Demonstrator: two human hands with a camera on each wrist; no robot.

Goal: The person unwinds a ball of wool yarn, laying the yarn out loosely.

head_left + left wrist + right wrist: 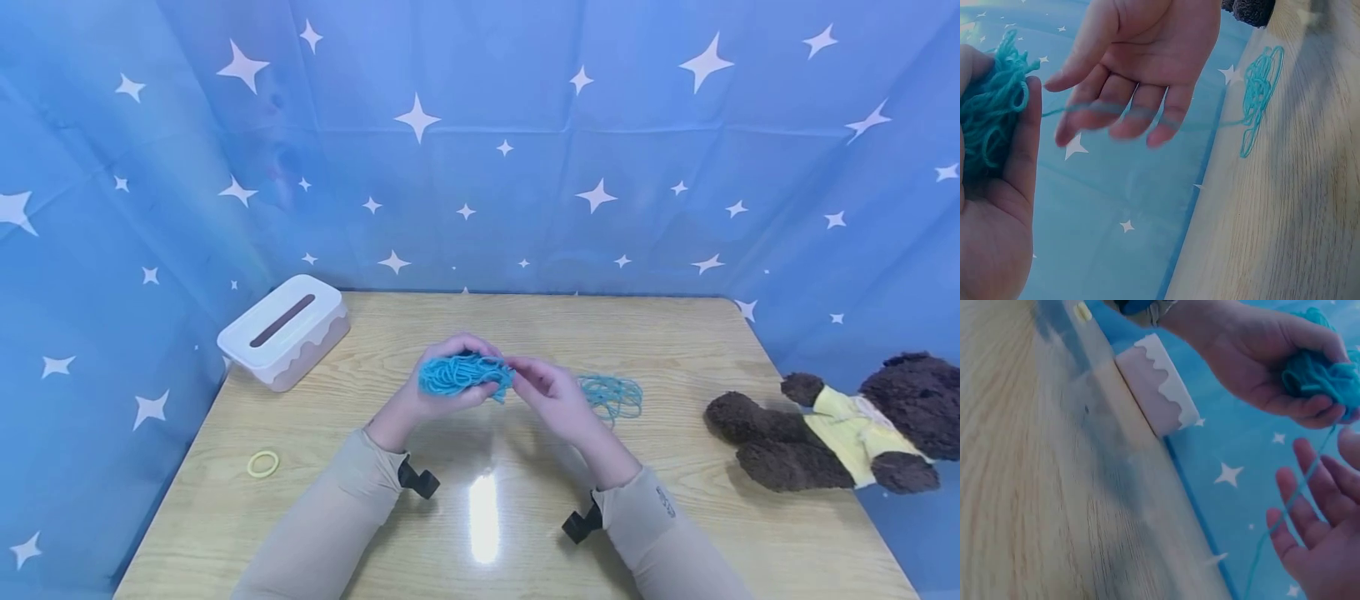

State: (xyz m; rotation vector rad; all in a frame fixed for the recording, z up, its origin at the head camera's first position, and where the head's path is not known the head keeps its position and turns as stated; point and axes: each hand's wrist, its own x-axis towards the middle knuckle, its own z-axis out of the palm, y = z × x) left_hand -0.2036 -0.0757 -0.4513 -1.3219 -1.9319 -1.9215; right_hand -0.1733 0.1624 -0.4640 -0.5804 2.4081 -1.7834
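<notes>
Left hand (422,405) grips turquoise yarn bundle (456,374); right hand (559,403), loosely spread, pinches nothing.
Tugging could knot loose turquoise yarn loops (611,392), right of centre.

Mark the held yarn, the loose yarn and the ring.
Held yarn (456,374): head view, middle of the bundle.
Loose yarn (1258,94): left wrist view, on its tangled loops.
Ring (260,476): head view, near side of its band.

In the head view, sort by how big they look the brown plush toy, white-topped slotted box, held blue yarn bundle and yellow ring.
Largest to smallest:
brown plush toy
white-topped slotted box
held blue yarn bundle
yellow ring
</notes>
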